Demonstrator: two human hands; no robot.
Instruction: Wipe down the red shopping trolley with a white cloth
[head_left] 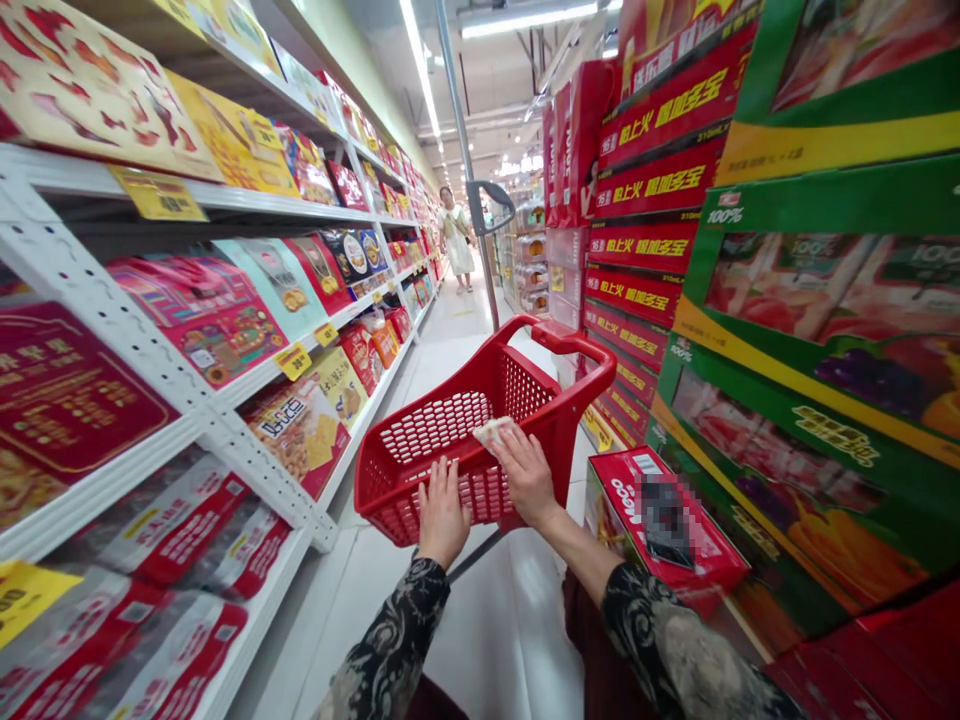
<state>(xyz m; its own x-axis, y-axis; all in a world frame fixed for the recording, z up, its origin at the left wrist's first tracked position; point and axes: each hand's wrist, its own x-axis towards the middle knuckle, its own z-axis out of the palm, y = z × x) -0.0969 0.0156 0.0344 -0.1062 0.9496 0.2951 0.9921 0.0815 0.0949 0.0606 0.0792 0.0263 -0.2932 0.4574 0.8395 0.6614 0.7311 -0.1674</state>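
Observation:
A red plastic shopping basket with perforated walls stands tilted in front of me in the aisle. Its thick red handle is at the right end, and a long grey pole with a loop grip rises behind it. My left hand rests on the near side of the basket, fingers stretched out and holding nothing. In my right hand is a whitish folded cloth, pressed under the fingers against the near rim. The underside of the cloth is hidden.
White shelves of packaged snacks run along the left. Stacked green juice cartons and red drink cases line the right. A dark phone-like object, partly blurred, lies on a red box. A person stands down the aisle.

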